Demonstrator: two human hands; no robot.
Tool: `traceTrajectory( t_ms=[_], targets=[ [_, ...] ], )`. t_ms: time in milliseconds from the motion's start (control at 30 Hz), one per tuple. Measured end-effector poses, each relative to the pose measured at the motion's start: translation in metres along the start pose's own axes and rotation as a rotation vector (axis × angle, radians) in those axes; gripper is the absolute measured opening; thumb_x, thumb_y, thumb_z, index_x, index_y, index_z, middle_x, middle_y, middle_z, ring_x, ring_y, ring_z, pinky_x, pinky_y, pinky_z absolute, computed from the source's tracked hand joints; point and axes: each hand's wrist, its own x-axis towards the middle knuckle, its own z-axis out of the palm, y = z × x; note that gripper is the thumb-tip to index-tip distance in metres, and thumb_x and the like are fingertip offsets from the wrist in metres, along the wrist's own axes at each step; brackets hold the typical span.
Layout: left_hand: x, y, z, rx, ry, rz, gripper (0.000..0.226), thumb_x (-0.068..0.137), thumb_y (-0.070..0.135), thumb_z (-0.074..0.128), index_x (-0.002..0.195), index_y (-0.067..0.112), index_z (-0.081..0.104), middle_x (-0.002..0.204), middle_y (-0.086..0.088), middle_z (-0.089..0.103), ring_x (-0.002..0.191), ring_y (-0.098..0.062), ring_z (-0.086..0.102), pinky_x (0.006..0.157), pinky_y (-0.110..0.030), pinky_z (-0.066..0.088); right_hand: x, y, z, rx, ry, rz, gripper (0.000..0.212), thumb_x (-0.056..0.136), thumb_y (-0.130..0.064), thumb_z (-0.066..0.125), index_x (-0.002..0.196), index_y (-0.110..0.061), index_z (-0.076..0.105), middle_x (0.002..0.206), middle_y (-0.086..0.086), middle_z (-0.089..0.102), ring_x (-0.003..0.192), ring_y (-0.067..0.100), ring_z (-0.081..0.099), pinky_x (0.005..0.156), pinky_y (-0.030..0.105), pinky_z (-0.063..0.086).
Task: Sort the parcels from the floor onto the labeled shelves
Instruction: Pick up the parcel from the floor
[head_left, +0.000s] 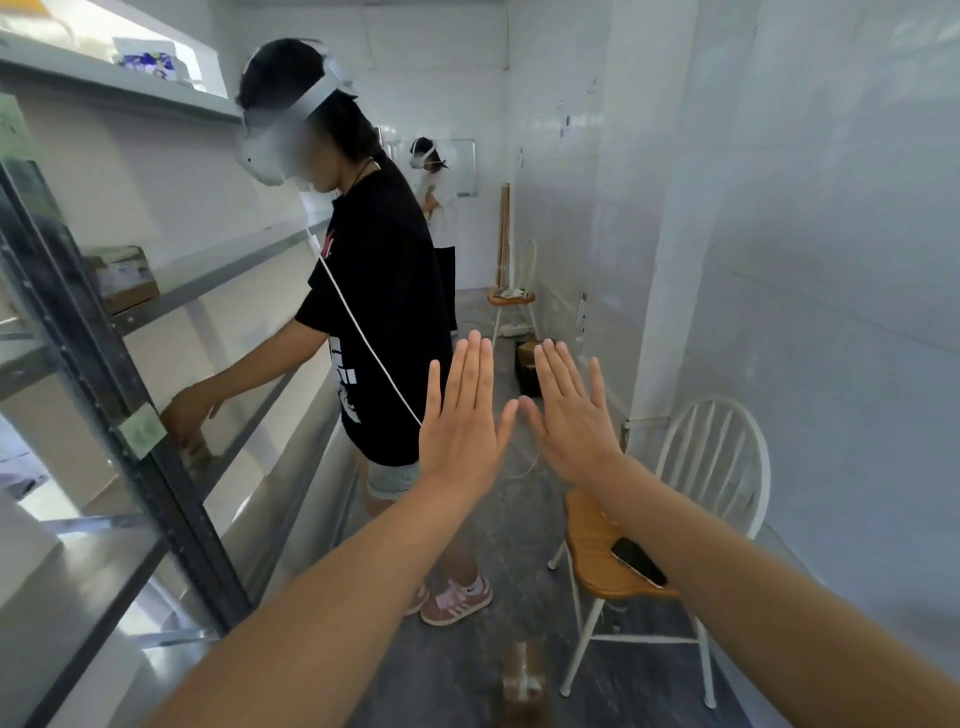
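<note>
Both my arms stretch out in front of me at chest height. My left hand (462, 415) and my right hand (571, 415) are flat and open, fingers together, backs toward me, thumbs almost touching. Neither holds anything. A brown taped parcel (524, 686) lies on the floor below my arms, blurred. A metal shelving unit (156, 488) runs along the left wall, with a green label (141, 431) on its dark upright. A cardboard box (127, 280) sits on a middle shelf at the left.
A person in a black T-shirt (384, 322) with a white headset stands close ahead, reaching into the shelves. Another person (434, 192) stands far back. A white chair (670, 535) with a phone (639, 561) is at my right. A second chair (514, 296) and dark box (527, 366) stand farther down.
</note>
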Motion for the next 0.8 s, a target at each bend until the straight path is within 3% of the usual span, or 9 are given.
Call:
traceTrajectory(
  t_ms=[267, 467, 733, 800],
  targets=[
    [0.040, 0.028, 0.049, 0.035, -0.038, -0.030, 0.074, 0.106, 0.053, 0.011, 0.163, 0.005, 0.006, 0.172, -0.010, 0.003, 0.159, -0.022, 0.003, 0.129, -0.046, 0.008, 0.036, 0.048, 0.040, 0.028, -0.003, -0.047, 0.072, 0.099, -0.050, 0.003, 0.160, -0.011, 0.005, 0.169, 0.005, 0.003, 0.155, 0.018, -0.005, 0.122, 0.045, -0.011],
    [0.053, 0.039, 0.092, 0.042, -0.087, 0.012, 0.074, 0.107, 0.053, 0.014, 0.163, 0.006, 0.005, 0.172, -0.010, 0.002, 0.159, -0.022, 0.002, 0.129, -0.045, 0.004, 0.049, 0.076, 0.076, 0.051, -0.042, -0.011, 0.066, 0.105, -0.047, 0.017, 0.160, -0.011, 0.006, 0.169, 0.004, 0.003, 0.155, 0.017, -0.006, 0.122, 0.045, -0.012],
    [0.074, 0.046, 0.153, -0.007, -0.151, 0.034, 0.075, 0.105, 0.053, 0.000, 0.163, 0.005, 0.006, 0.172, -0.010, 0.003, 0.159, -0.021, 0.003, 0.129, -0.045, 0.003, 0.073, 0.103, 0.114, 0.045, -0.110, 0.028, 0.065, 0.106, -0.044, 0.019, 0.160, -0.011, 0.003, 0.169, 0.004, 0.000, 0.155, 0.017, -0.008, 0.121, 0.044, -0.014],
    [0.083, 0.045, 0.167, -0.032, -0.157, 0.042, 0.075, 0.105, 0.054, 0.006, 0.163, 0.005, 0.008, 0.172, -0.011, 0.006, 0.159, -0.021, 0.005, 0.129, -0.045, 0.006, 0.083, 0.107, 0.125, 0.028, -0.121, 0.044, 0.067, 0.104, -0.045, 0.015, 0.160, -0.010, 0.004, 0.169, 0.005, 0.001, 0.155, 0.018, -0.007, 0.122, 0.045, -0.013]
  ],
)
